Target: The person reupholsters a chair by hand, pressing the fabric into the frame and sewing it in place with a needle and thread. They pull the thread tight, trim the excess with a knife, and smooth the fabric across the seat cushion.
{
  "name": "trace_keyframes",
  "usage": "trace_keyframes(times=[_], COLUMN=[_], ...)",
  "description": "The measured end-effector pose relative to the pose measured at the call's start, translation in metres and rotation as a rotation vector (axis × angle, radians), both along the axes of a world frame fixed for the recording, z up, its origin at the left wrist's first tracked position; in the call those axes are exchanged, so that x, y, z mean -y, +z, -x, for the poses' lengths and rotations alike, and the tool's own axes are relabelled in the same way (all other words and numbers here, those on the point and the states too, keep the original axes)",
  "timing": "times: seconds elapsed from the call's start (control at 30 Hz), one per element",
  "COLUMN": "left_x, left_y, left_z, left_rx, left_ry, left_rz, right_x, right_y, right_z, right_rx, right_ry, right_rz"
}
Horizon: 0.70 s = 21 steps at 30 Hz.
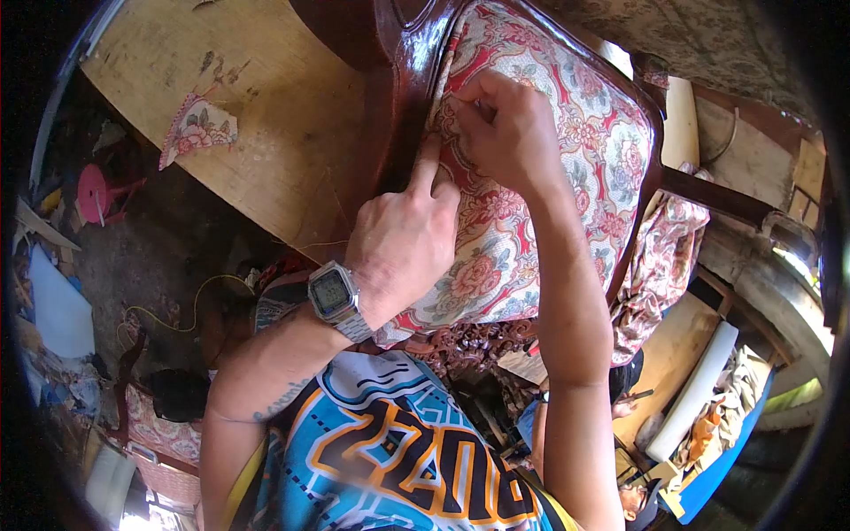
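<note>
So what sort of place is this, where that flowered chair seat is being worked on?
Most likely an upholstery or furniture-repair workshop. The left hand and right hand press floral fabric beside a wooden chair frame; a matching scrap lies on the plywood board, with more cloth heaped nearby.

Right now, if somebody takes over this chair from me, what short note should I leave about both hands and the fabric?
Left hand: no grip; its index finger presses the floral fabric edge against the wooden frame.
Right hand: pinch grip on the same fabric edge, close beside that finger.
Things: the fabric lies over the chair seat; a cut scrap lies on the wooden board at the left.
Done: the fabric covers the seat top.
Left: the edge along the frame, seemingly not yet tucked in.
</note>
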<state>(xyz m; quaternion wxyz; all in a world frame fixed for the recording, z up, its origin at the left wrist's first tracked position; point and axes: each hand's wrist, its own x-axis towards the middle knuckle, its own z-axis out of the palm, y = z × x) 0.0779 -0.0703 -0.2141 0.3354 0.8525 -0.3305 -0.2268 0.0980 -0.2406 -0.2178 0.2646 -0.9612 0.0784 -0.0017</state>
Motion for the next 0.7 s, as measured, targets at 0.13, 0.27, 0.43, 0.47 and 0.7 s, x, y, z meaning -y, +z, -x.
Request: trace_keyframes(times=[0.13, 0.27, 0.43, 0.47, 0.7], left_x=[0.0, 0.001, 0.004, 0.005, 0.009], left_y=[-0.003, 0.001, 0.001, 0.003, 0.002], left_z=[0.003, 0.007, 0.009, 0.009, 0.01], left_rx=[0.034, 0.049, 0.085, 0.098, 0.068], left_ry=[-0.002, 0.001, -0.018, -0.032, -0.049], left_rz=[-0.003, -0.036, -0.06, -0.075, -0.113], right_x=[0.007, 0.01, 0.004, 0.004, 0.016], right_y=[0.008, 0.007, 0.005, 0.005, 0.003], right_z=[-0.008, -0.01, -0.003, -0.003, -0.02], right_rx=[-0.083, -0.106, -0.028, -0.032, -0.101], right_ry=[0.066, 0.146, 0.126, 0.137, 0.304], right_rz=[-0.026, 0.001, 0.035, 0.048, 0.031])
